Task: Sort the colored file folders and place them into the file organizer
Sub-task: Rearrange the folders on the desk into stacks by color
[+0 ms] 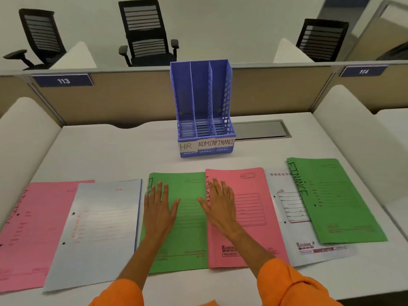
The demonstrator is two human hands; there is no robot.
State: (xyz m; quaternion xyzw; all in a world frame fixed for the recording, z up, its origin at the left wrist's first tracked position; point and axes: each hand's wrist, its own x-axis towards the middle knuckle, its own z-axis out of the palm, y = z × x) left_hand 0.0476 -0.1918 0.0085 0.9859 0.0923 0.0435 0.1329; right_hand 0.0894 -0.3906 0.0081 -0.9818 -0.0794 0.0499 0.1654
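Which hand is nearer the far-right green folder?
Right. The right hand lies on the pink folder left of the far-right green folder; the left hand lies farther left, on the middle green folder.

Work surface: white desk (110, 155) carrying one organizer and six folders.
Blue three-slot file organizer (204, 107) upright at rear centre, labelled HR, ADMIN, FINANCE; grey cable hatch (260, 129) just beside it, to the right. Along the front, left to right: left pink folder (33, 228), pale blue folder (103, 228) overlapping it, centre green folder (189, 228), centre pink folder (249, 217) overlapping its right edge, white folder (287, 239), right green folder (340, 199) partly on top.
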